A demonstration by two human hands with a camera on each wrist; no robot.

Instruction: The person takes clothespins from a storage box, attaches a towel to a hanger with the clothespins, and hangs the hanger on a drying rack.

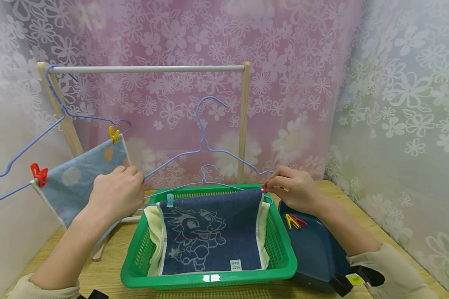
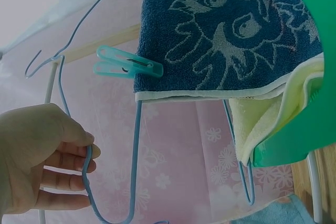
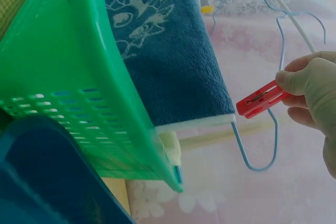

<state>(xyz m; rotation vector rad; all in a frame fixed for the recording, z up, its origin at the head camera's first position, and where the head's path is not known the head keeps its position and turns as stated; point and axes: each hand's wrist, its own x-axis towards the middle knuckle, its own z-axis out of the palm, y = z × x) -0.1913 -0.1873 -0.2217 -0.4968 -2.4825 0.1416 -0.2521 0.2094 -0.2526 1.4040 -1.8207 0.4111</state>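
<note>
A navy towel [image 1: 213, 228] with a pale cartoon dragon hangs folded over the lower bar of a blue wire hanger [image 1: 179, 155]. My left hand [image 1: 117, 192] holds the left end of that hanger, its fingers curled round the wire in the left wrist view. A light-blue clothespin [image 2: 128, 62] clips the towel's left corner. At the right corner, my right hand [image 1: 298, 189] pinches a red clothespin [image 3: 261, 99] between thumb and fingers. The tip of this pin is right beside the towel's edge; whether it bites the cloth I cannot tell.
Behind the towel, a green basket [image 1: 209, 279] holds pale yellow cloth [image 1: 155, 232] and another hanger [image 1: 203, 181]. A dark-blue tray [image 1: 314, 249] with yellow and red clothespins [image 1: 292, 221] stands right. On the rack [image 1: 146, 69], a light-blue towel [image 1: 78, 172] hangs clipped at left.
</note>
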